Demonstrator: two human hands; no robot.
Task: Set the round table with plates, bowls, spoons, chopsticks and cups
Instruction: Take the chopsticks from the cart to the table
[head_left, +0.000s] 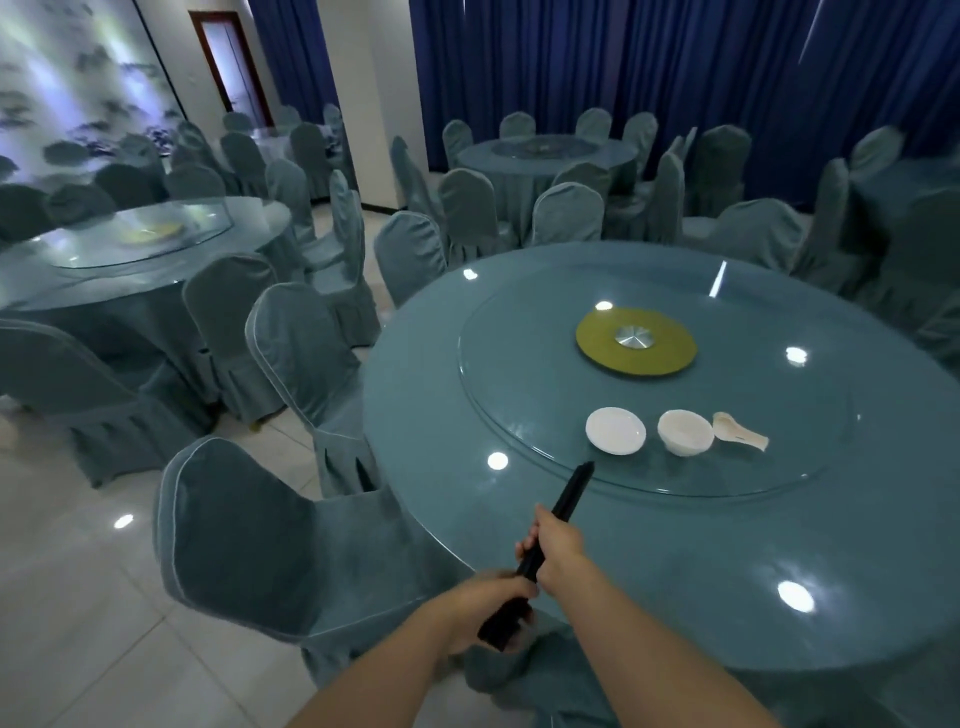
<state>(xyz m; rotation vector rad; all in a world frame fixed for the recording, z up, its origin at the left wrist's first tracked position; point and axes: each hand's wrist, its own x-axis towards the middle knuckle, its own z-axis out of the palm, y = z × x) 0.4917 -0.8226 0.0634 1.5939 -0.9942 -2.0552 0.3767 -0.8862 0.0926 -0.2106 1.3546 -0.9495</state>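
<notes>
Both hands hold one long black bundle of chopsticks over the near-left edge of the round counter covered in teal cloth under glass. Left hand curls round the bundle's lower end, fingers wrapped beneath it. Right hand grips the bundle further up, near its middle, with the forearm crossing in from the lower right. The bundle's far tip points up and right, reaching the rim of the large clear glass turntable that lies on the counter.

Just beyond that tip, on the turntable's near side, stand a small white round plate, a white bowl to its right, and a cream ceramic spoon just beside the bowl, its handle pointing right. They sit in a row, apart from both hands. A yellow-green disc with a silver hub marks the turntable's centre.

A teal-covered chair stands close by the left hand, against the counter's edge, with another chair behind it.
</notes>
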